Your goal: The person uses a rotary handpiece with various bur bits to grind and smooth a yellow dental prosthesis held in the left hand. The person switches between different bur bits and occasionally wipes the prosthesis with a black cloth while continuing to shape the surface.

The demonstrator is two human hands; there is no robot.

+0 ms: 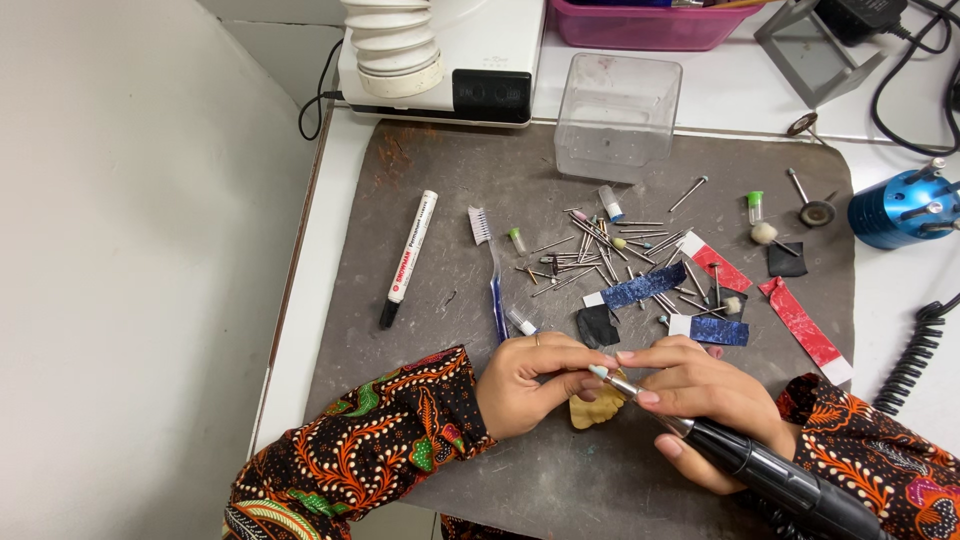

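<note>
Closed right grip [700, 400] holds black rotary handpiece [770, 470]; left grip [530, 385] pinches its tip (yellowish piece [597, 410] beneath).

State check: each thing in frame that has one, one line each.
Clear plastic box: upright, open, looks empty.
Marker: capped, lying flat.
Toothbrush: lying flat.
Loose burr bits: scattered on mat.
Rotary handpiece: held in right hand.
Left hand: fingers at the handpiece tip.
</note>
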